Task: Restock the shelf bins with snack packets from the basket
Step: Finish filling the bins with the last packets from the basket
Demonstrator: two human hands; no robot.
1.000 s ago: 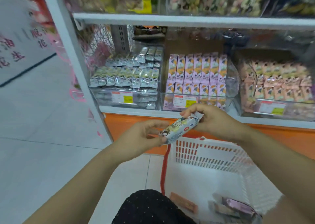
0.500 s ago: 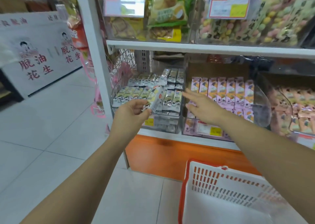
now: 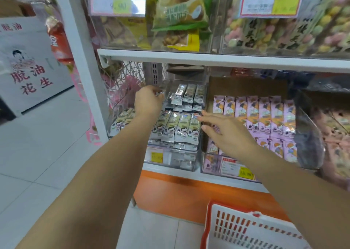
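1. We see a snack packet [image 3: 158, 93] pinched in the curled fingertips of the left hand [image 3: 148, 101]. Only a small end of the packet shows past the fingers.
2. The left hand reaches into the back left of a clear bin [image 3: 181, 158] on the lower shelf, above and behind the front row of packets.
3. That bin holds green-and-silver packets [image 3: 180, 127] standing in tidy rows, a front row and a further row behind it.
4. The right hand [image 3: 227, 135] holds nothing; its fingers are straight and spread apart. The fingertips lie at the right end of the front row, and we cannot tell whether they touch it.
5. Just right of that bin, a second clear bin [image 3: 214, 165] holds purple packets [image 3: 265, 112], also upright in rows.
6. A yellow-and-pink price label [image 3: 156, 154] sits on the front of the first bin.
7. The basket [image 3: 234, 228], white with a red rim, stands low at the right, below the shelf. Only its near wall is in view.
8. A white shelf board [image 3: 208, 58] runs above the bins and carries more clear bins of bagged snacks.
9. Far left, a white sign [image 3: 28, 62] with red Chinese characters stands on the pale tiled floor [image 3: 37, 154].
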